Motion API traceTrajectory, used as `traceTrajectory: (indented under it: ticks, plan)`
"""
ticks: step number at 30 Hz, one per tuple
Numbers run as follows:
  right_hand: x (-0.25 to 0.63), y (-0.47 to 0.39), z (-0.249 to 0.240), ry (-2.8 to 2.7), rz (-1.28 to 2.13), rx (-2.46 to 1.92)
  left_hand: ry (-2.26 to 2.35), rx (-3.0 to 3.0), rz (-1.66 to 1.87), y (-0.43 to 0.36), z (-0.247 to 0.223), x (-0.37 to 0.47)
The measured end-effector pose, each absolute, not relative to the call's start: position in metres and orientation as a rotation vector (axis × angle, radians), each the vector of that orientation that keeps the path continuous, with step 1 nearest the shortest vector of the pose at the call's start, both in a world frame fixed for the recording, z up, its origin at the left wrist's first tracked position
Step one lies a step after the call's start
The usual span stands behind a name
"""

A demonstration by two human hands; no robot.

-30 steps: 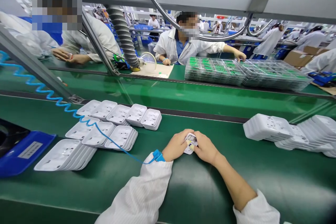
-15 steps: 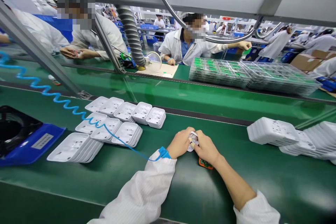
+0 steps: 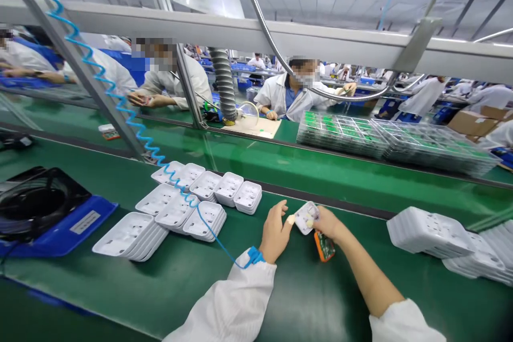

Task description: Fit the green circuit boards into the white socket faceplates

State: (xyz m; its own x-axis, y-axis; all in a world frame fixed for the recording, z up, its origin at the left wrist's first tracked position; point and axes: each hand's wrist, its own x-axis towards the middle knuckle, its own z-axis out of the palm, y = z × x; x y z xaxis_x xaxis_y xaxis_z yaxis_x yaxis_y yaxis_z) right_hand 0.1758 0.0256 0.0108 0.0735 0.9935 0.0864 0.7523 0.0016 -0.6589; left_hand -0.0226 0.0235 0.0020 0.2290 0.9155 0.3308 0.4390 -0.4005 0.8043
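Evidently gripped white cover (image 3: pixel 303 218) in right hand (image 3: pixel 328 223) toward far edge of tabletop (image 3: pixel 372 251), with left hand (image 3: pixel 276 231) spread loosely, free, beside it. Seemed unfinished, with orange-rimmed circuit board (image 3: pixel 326 247) separate, nearer front edge.

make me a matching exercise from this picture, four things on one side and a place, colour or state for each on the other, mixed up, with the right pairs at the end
1. fan
2. right hand
3. circuit board
4. left hand

a. blue strap at its wrist
b. green, with an orange edge
c. black, near the picture's left edge
d. gripping a white cover

Pairs: 1-c, 2-d, 3-b, 4-a
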Motion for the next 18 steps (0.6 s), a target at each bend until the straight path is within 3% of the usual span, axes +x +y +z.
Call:
traceTrajectory:
  ticks: [6,13,18]
  plan:
    - [0.223,0.074,0.051,-1.388,0.087,-1.942,1.259,2.108,1.181,0.019,0.013,-0.028]
    - [0.174,0.014,-0.026,-1.851,-0.034,-1.77,1.635,2.25,1.241,0.024,0.038,-0.049]
    - [0.161,-0.007,-0.036,-1.874,-0.028,-1.806,2.097,2.242,1.067,0.043,0.039,-0.073]
